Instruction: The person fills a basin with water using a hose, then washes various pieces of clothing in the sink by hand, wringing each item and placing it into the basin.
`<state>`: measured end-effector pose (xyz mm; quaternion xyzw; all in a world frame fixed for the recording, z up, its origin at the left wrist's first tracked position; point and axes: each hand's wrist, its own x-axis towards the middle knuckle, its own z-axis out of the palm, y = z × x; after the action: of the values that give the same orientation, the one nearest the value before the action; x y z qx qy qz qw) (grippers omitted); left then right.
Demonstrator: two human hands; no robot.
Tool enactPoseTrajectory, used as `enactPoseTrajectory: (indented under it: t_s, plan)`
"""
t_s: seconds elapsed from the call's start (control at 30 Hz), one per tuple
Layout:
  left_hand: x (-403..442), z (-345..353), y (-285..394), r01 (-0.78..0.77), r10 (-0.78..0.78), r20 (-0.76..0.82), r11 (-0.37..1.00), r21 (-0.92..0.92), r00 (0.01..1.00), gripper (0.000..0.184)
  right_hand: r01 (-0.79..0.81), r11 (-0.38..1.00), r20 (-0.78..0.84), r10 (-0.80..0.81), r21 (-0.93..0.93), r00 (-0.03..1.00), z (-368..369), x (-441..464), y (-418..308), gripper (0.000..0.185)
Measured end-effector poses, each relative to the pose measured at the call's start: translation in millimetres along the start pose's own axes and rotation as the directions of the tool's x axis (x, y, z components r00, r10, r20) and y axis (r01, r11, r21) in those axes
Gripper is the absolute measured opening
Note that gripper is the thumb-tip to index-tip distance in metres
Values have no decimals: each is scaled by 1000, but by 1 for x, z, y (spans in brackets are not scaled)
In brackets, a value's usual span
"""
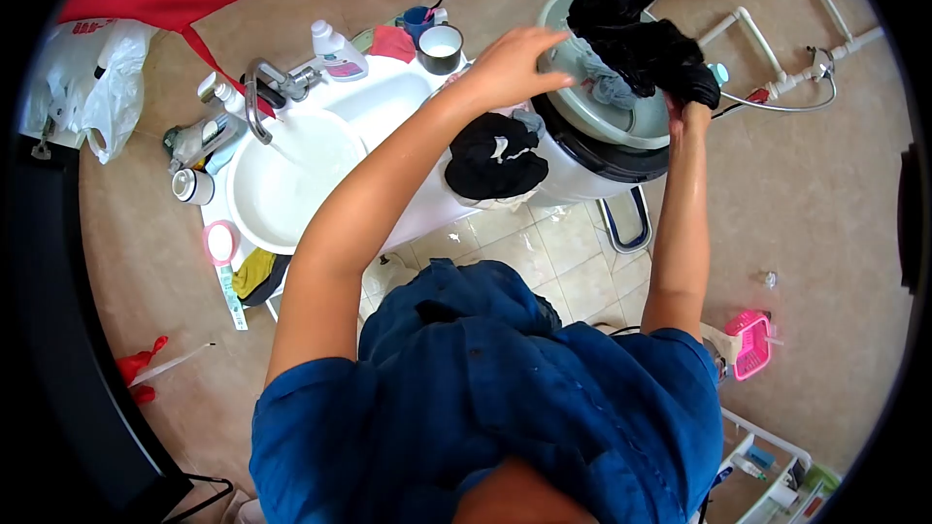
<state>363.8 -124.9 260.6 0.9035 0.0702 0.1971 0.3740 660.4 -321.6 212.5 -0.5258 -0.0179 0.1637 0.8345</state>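
My right hand [687, 114] is closed on a black garment [626, 34], which hangs bunched over the light green basin [646, 126]. Grey-blue cloth [609, 85] lies inside that basin, partly covered by the black one. Near the basin's left rim is my left hand [510, 68], its fingers apart and nothing in them. The basin rests on a round tub with a dark rim [582, 147]. Just below my left hand, another bundle of black cloth [497, 157] sits at the counter's right end.
On the left, a white round basin [291, 180] stands under the faucet [257, 102]. A detergent bottle [337, 50], an enamel mug [440, 49] and a blue cup [417, 21] line the counter's back. White pipes [757, 39] run along the right wall. A pink basket [752, 344] is at right.
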Motion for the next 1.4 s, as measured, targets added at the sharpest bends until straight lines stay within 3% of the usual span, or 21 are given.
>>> enactPoseTrajectory:
  t_s: [0.07,0.13,0.17,0.23,0.27,0.3,0.4,0.47,0.57,0.67,0.73,0.8,0.87,0.93,1.07,1.1,1.13,1.2,1.27,1.33,1.4]
  plan:
    - [-21,25,-33,141,-144,104,989,33,984,78,92,980,19,-90,-179,996,-49,29,19,38]
    - [-60,71,-70,248,-304,143,916,316,942,89,-74,775,-50,55,-627,997,-115,80,52,47]
    - [-79,83,-69,259,-346,196,894,367,917,95,-78,731,-34,75,-678,997,-124,78,62,60]
    - [-117,115,-77,256,-400,279,862,437,873,109,258,411,194,-191,-874,962,-121,71,70,66]
    - [-128,121,-63,228,-399,258,830,509,880,103,397,200,337,-278,-896,899,-114,60,73,69]
    - [-135,126,-62,192,-328,179,830,524,928,91,310,215,263,-222,-926,939,-89,32,68,68]
    - [-143,138,-79,130,-163,13,832,540,986,55,454,27,415,-358,-891,836,-67,9,100,66]
    - [-144,136,-85,113,-73,-103,882,457,992,39,610,-74,574,-443,-789,689,-32,-33,96,61]
    - [-146,116,-81,85,11,-356,964,253,934,29,761,2,706,-372,-649,603,3,-69,111,58]
    - [-161,95,-69,263,-285,-620,956,-129,731,28,819,145,781,-248,-556,574,28,-102,128,55]
    - [-180,61,-58,272,-451,-615,890,-366,647,24,816,188,799,-172,-547,576,42,-120,139,55]
    - [-208,25,-48,317,-541,-651,840,-440,532,22,855,193,845,-158,-482,512,57,-139,146,54]
    - [-246,-1,-70,307,-510,-731,859,-409,453,22,896,131,882,-160,-425,442,75,-160,151,51]
    - [-280,-28,-82,414,-588,-727,796,-442,355,26,923,140,916,-134,-359,377,94,-181,159,51]
    - [-351,-46,-145,655,-274,-821,740,153,502,32,935,267,956,-112,-235,273,139,-239,195,46]
    - [-363,-49,-158,664,-341,-781,737,122,523,33,931,293,967,-70,-217,247,151,-254,207,47]
    - [-378,-50,-170,720,-564,-683,689,-81,464,33,932,307,976,-39,-194,216,163,-272,219,48]
    - [-395,-49,-199,748,-570,-663,664,-23,486,31,924,359,990,8,-133,140,188,-305,246,49]
    - [-406,-48,-216,862,-643,-612,489,134,460,52,915,398,998,38,-58,47,201,-330,294,49]
    - [-396,-46,-216,930,-717,-595,242,275,362,66,936,339,985,172,-91,33,208,-355,344,46]
    - [-406,-43,-240,900,-784,-494,184,395,377,86,942,306,964,260,-137,56,212,-373,394,50]
